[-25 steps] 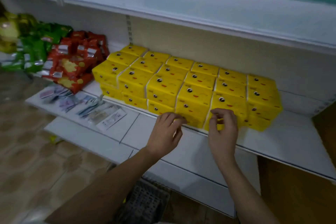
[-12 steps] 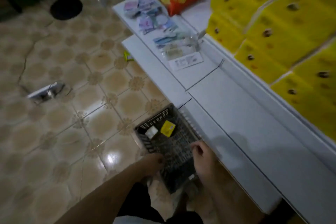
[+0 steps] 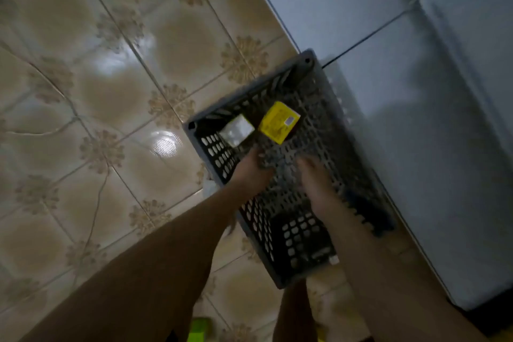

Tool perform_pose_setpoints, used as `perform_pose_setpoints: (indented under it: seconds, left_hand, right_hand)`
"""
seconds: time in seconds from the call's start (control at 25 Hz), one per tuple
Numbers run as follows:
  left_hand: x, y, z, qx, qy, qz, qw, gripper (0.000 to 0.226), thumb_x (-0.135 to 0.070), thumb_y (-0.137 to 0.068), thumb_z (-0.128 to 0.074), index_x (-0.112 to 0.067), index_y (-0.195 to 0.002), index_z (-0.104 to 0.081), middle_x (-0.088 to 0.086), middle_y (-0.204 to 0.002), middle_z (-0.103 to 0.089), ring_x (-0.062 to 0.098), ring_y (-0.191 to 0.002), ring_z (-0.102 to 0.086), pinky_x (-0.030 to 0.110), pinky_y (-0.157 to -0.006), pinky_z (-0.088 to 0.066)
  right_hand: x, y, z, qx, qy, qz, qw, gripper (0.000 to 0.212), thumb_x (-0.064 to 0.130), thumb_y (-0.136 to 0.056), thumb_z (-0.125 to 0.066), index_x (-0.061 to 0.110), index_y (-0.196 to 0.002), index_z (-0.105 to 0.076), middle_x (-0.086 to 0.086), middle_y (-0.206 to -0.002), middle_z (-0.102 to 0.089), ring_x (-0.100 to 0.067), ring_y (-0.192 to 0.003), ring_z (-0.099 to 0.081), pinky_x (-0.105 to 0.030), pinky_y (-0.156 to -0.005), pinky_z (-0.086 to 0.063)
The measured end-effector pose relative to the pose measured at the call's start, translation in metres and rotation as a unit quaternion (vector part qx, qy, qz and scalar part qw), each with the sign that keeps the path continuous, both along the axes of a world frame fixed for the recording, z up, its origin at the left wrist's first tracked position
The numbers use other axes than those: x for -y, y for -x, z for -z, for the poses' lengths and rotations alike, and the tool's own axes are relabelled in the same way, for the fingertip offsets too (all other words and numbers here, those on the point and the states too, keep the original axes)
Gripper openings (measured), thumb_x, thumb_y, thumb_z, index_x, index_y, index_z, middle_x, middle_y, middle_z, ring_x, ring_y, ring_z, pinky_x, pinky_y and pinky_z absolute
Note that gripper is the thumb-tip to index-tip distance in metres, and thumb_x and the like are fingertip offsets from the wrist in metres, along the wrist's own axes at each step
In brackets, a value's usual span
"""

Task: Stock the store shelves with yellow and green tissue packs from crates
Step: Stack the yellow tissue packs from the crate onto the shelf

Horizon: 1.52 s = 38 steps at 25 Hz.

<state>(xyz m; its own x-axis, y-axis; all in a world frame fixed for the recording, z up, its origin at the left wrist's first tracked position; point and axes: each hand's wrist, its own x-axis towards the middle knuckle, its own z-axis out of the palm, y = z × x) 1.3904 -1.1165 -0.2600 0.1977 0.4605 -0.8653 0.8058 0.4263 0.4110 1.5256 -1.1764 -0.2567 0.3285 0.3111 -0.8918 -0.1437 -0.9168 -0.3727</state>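
The yellow pack (image 3: 278, 122) lay in the crate (image 3: 305, 75), just beyond the right hand (image 3: 316, 180); the left hand (image 3: 251, 168) was slightly farther. The grip of both hands was too blurred to tell.

The floor (image 3: 83, 91) is laid with glossy beige tiles bearing brown floral medallions at their corners; thin cracks run through several on the left. Two bright light reflections (image 3: 163, 144) shine on the glaze. A bright green object (image 3: 198, 329), blurred, sits at the bottom edge.
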Motion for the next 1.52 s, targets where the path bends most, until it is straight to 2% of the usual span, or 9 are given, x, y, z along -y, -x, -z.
perform_pose_setpoints:
  seconds: [0.32, 0.48, 0.56, 0.76, 0.92, 1.04, 1.16, 1.32, 1.52]
  left_hand:
    - [-0.038, -0.069, 0.214, -0.061, -0.097, 0.077, 0.99, 0.104, -0.041, -0.08, -0.072, -0.017, -0.155, -0.003, 0.022, -0.152, -0.02, 0.039, -0.14, -0.026, 0.04, -0.111, -0.027]
    - [-0.037, -0.071, 0.239, -0.077, -0.1, 0.053, 0.991, 0.112, -0.049, -0.077, -0.072, -0.025, -0.154, 0.006, 0.018, -0.153, -0.018, 0.039, -0.137, -0.034, 0.042, -0.108, -0.033]
    - [-0.035, -0.067, 0.23, -0.083, -0.071, 0.03, 0.994, 0.118, -0.049, -0.074, -0.075, -0.025, -0.154, 0.009, 0.02, -0.153, -0.018, 0.038, -0.139, -0.031, 0.041, -0.11, -0.031]
    - [-0.019, -0.058, 0.174, -0.072, 0.032, -0.059, 0.995, 0.127, -0.051, -0.065, -0.083, -0.033, -0.153, 0.006, 0.019, -0.152, -0.023, 0.04, -0.136, -0.035, 0.05, -0.108, -0.038]
    - [0.005, -0.042, 0.092, 0.008, 0.117, -0.17, 0.978, 0.113, -0.043, -0.074, -0.08, -0.035, -0.153, 0.001, 0.009, -0.145, -0.035, 0.033, -0.118, -0.053, 0.05, -0.092, -0.053]
    - [0.027, -0.015, 0.008, 0.094, 0.266, -0.261, 0.923, 0.085, -0.032, -0.078, -0.075, -0.03, -0.146, -0.025, 0.007, -0.136, -0.046, 0.026, -0.106, -0.059, 0.043, -0.081, -0.057]
    - [0.041, 0.01, -0.09, 0.211, 0.388, -0.31, 0.842, 0.06, -0.032, -0.074, -0.065, -0.015, -0.13, -0.049, 0.014, -0.127, -0.056, 0.031, -0.113, -0.057, 0.043, -0.087, -0.053]
    - [0.059, 0.018, -0.211, 0.334, 0.416, -0.371, 0.76, 0.059, -0.032, -0.073, -0.062, -0.007, -0.125, -0.05, 0.018, -0.125, -0.056, 0.034, -0.105, -0.059, 0.042, -0.087, -0.048]
    - [0.084, 0.004, -0.333, 0.445, 0.433, -0.322, 0.714, 0.066, -0.036, -0.073, -0.062, -0.01, -0.133, -0.048, 0.018, -0.129, -0.056, 0.033, -0.104, -0.058, 0.039, -0.083, -0.052]
  right_hand:
    - [-0.037, -0.005, 0.248, -0.119, -0.028, 0.209, 0.97, 0.063, 0.067, -0.086, -0.038, 0.016, -0.095, -0.074, -0.02, -0.122, -0.065, -0.028, -0.09, -0.062, -0.032, -0.07, -0.048]
    - [-0.034, 0.007, 0.259, -0.105, -0.023, 0.215, 0.971, 0.059, 0.064, -0.095, -0.028, 0.024, -0.127, -0.057, 0.0, -0.12, -0.064, -0.014, -0.087, -0.058, -0.022, -0.055, -0.047]
    - [-0.029, 0.008, 0.243, -0.093, -0.017, 0.21, 0.973, 0.054, 0.059, -0.099, -0.024, 0.029, -0.135, -0.051, 0.0, -0.122, -0.059, -0.015, -0.099, -0.056, -0.024, -0.068, -0.049]
    - [-0.011, 0.001, 0.158, -0.048, -0.05, 0.182, 0.981, 0.056, 0.057, -0.098, -0.024, 0.029, -0.132, -0.058, -0.002, -0.136, -0.056, -0.019, -0.118, -0.055, -0.036, -0.099, -0.046]
    - [0.021, 0.002, 0.06, 0.008, -0.101, 0.106, 0.989, 0.047, 0.043, -0.103, -0.026, 0.023, -0.115, -0.067, -0.008, -0.126, -0.063, -0.016, -0.11, -0.06, -0.021, -0.084, -0.046]
    - [0.036, -0.002, -0.031, 0.023, -0.134, 0.098, 0.986, 0.026, 0.03, -0.103, -0.037, 0.029, -0.107, -0.063, -0.004, -0.12, -0.063, -0.013, -0.1, -0.062, -0.014, -0.069, -0.048]
    - [0.054, -0.01, -0.123, 0.04, -0.146, 0.136, 0.979, 0.023, 0.026, -0.098, -0.048, 0.028, -0.12, -0.054, -0.005, -0.123, -0.058, -0.02, -0.105, -0.062, -0.029, -0.077, -0.052]
    - [0.084, -0.011, -0.235, -0.007, -0.136, 0.142, 0.98, 0.03, 0.049, -0.083, -0.058, 0.042, -0.111, -0.054, -0.003, -0.126, -0.059, -0.023, -0.11, -0.061, -0.051, -0.092, -0.052]
    - [0.113, -0.02, -0.347, -0.203, -0.191, 0.223, 0.934, 0.055, 0.052, -0.084, -0.062, 0.032, -0.134, -0.05, -0.001, -0.134, -0.059, -0.023, -0.118, -0.059, -0.045, -0.084, -0.053]
